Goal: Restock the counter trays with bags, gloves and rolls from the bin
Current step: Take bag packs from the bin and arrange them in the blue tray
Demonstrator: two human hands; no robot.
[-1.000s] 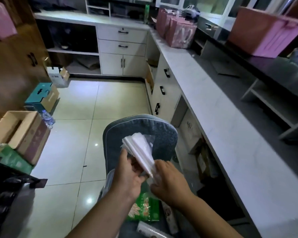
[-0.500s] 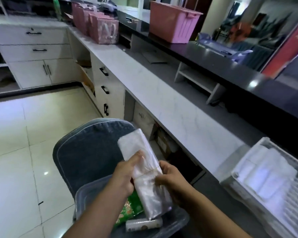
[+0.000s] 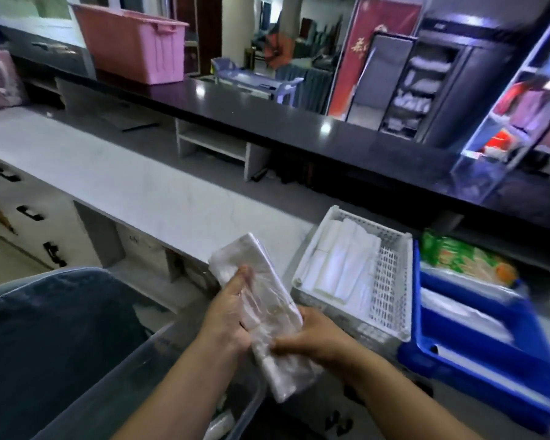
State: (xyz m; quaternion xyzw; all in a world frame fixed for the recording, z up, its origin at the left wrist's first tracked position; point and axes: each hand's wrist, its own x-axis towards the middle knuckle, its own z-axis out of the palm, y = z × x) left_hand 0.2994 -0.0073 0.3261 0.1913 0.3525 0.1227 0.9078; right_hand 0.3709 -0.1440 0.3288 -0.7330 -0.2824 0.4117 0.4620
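Both hands hold a flat pack of clear plastic bags (image 3: 261, 300) in front of me, tilted with its far end up to the left. My left hand (image 3: 229, 309) grips its left side, thumb on top. My right hand (image 3: 311, 341) grips its lower right end. The pack hangs over the rim of a clear plastic bin (image 3: 172, 369) that sits on a chair. Just right of the pack, a white perforated tray (image 3: 391, 274) on the counter holds white folded bags. Beside it stands a blue tray (image 3: 477, 360) with rolls and a green packet (image 3: 458, 258).
A grey padded chair (image 3: 45, 344) is at lower left. The white marble counter (image 3: 134, 192) runs left, with a dark raised counter (image 3: 299, 122) behind it carrying a pink bin (image 3: 134, 46) and a clear shelf rack (image 3: 521, 100). Drawers with black handles lie under the counter at left.
My view has swung right from the floor and chair to the counter, and the white and blue trays have come into sight. The pack has stayed in both hands, now close to the white tray.
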